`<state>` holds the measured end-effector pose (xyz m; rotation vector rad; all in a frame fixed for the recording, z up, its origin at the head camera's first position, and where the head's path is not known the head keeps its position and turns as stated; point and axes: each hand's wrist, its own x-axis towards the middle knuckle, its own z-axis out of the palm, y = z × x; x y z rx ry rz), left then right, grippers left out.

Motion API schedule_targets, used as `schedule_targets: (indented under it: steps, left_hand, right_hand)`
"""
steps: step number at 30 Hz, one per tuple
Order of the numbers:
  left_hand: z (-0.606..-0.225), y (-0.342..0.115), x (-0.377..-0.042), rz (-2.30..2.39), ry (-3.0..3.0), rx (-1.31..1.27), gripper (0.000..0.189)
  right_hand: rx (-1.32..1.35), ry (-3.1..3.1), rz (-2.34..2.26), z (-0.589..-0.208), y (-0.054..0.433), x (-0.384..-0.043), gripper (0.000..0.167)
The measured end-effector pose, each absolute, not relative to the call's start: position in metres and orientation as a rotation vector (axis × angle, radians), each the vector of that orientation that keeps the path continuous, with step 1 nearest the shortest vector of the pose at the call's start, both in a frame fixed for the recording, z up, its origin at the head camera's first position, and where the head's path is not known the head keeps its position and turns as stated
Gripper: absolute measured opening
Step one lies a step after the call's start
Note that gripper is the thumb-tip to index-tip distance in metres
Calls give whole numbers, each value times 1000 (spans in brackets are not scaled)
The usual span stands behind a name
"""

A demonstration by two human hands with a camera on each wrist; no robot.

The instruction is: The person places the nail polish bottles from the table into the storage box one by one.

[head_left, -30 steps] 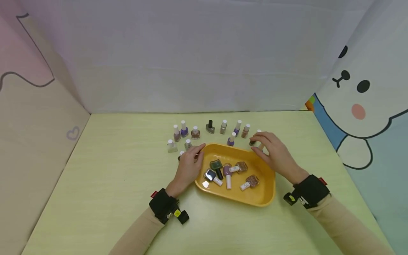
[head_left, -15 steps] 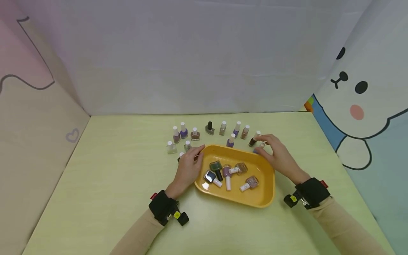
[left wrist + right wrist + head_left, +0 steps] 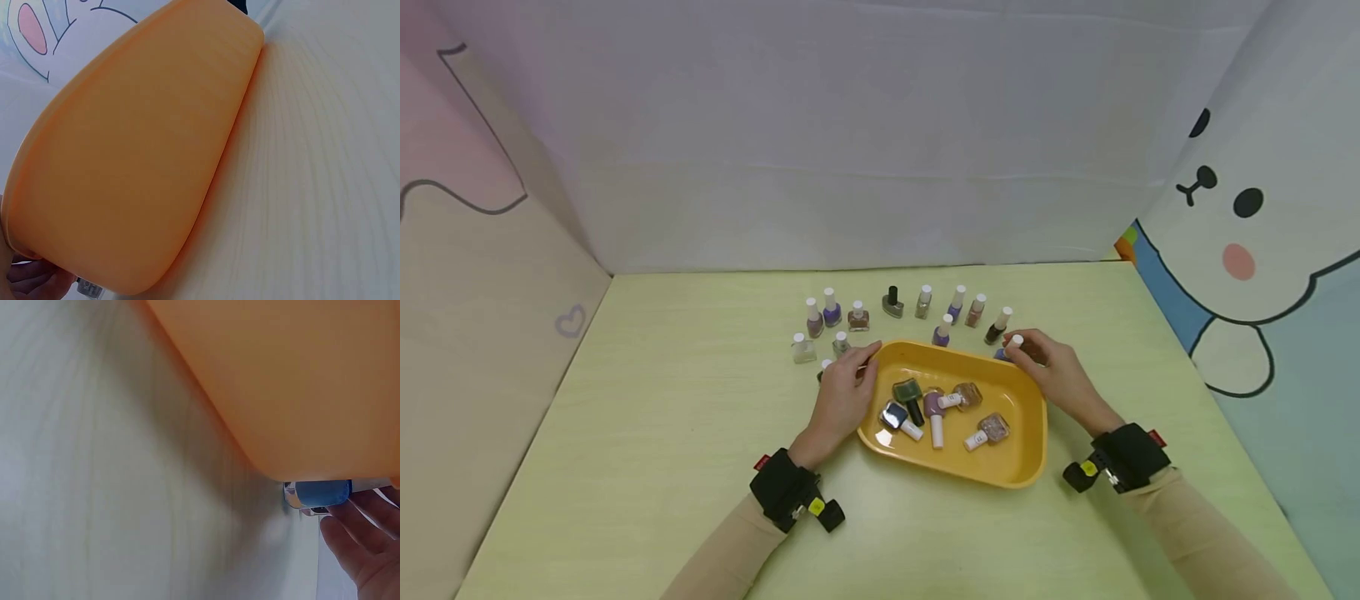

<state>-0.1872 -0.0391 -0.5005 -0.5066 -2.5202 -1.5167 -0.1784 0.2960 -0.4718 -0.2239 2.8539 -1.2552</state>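
My left hand (image 3: 844, 392) grips the left end of a yellow plastic tray (image 3: 955, 477); in the left wrist view its fingers (image 3: 39, 284) curl beneath the rim. Behind the tray's far right corner, my right hand (image 3: 1060, 379) pinches a blue nail polish bottle (image 3: 1002, 354) by its white cap. The right wrist view shows the blue bottle (image 3: 322, 492) close against the tray wall, fingers at its cap end. Inside the tray lie several nail polish bottles: green with a black cap (image 3: 907, 389), dark blue (image 3: 893, 414), purple (image 3: 933, 403) and glittery pinkish ones (image 3: 995, 427).
More nail polish bottles stand behind the tray, among them a grey one with a black cap (image 3: 892, 305), a dark one (image 3: 994, 333), a violet one (image 3: 942, 337) and a clear one (image 3: 803, 351). A white backdrop (image 3: 880, 167) rises at the table's far edge.
My right hand has drawn back from the dark bottle, now standing free, and closed its fingers on the blue bottle nearer the tray. The left hand and tray stay put.
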Motion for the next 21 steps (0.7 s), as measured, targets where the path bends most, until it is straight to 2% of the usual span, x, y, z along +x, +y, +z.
schedule_targets:
  steps: [21]
  left_hand:
    - [-501, -39, -188, -1517, -2538, -498, 31]
  right_hand:
    - [-207, 2873, -1277, -474, 294, -176, 39]
